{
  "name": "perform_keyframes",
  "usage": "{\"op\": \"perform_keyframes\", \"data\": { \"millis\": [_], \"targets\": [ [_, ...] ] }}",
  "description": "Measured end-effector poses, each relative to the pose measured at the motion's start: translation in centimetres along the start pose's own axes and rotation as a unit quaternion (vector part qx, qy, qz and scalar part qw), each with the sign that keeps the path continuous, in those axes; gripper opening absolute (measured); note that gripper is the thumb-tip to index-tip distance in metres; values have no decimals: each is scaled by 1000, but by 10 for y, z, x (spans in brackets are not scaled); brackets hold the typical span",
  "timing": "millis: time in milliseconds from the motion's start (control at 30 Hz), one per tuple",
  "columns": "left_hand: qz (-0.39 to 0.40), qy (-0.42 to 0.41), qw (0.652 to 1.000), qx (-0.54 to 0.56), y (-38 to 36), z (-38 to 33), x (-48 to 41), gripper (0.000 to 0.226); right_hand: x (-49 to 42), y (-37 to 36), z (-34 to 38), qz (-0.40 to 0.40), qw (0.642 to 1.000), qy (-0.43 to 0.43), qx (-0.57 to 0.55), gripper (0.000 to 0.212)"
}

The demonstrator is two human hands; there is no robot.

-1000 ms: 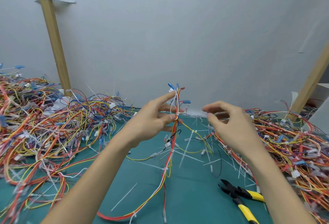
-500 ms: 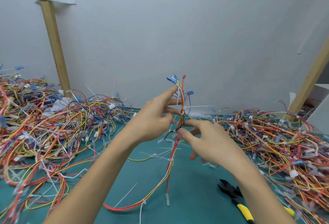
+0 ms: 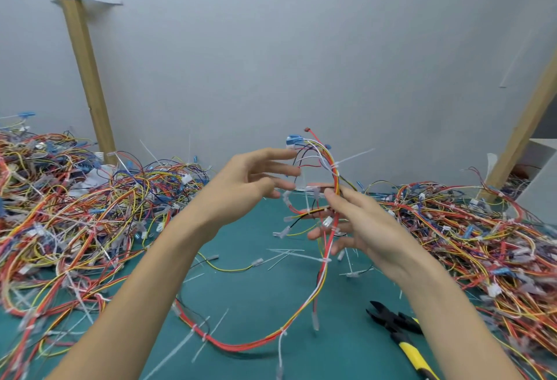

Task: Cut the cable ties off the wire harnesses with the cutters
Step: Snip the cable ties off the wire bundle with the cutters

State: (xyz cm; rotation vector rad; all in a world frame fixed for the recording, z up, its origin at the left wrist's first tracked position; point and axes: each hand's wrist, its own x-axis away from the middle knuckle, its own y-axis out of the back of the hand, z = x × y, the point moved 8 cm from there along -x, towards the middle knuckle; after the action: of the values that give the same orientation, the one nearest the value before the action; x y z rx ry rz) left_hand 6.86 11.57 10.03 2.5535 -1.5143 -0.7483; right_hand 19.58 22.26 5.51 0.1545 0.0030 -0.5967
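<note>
A wire harness [image 3: 324,271] of red, yellow and white wires hangs above the green mat, its tail looping down to the mat. My right hand [image 3: 358,222] pinches the harness at its upper part between thumb and fingers. A white cable tie [image 3: 351,158] sticks out to the right near the harness top. My left hand [image 3: 250,180] hovers just left of the harness with fingers spread and straight, holding nothing. The cutters [image 3: 398,334], black jaws and yellow handles, lie on the mat at the lower right, partly behind my right forearm.
Large tangled piles of wire harnesses lie on the left [image 3: 69,210] and on the right [image 3: 470,229]. Cut white ties [image 3: 286,254] are scattered over the green mat [image 3: 250,298]. A grey wall with two wooden posts [image 3: 84,57] stands behind.
My left hand has let go of the harness and opened. My right hand has taken hold of it and the top of the harness has swung right.
</note>
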Motion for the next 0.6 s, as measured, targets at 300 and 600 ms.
{"op": "perform_keyframes", "data": {
  "millis": [300, 600],
  "targets": [
    [162, 221, 962, 5, -43, 68, 17, 35, -7, 10, -5, 3, 992, 10, -124, 30],
    [472, 196, 844, 163, -95, 66, 54, 48, -12, 7, -17, 26, 972, 9, -235, 35]
  ]
}}
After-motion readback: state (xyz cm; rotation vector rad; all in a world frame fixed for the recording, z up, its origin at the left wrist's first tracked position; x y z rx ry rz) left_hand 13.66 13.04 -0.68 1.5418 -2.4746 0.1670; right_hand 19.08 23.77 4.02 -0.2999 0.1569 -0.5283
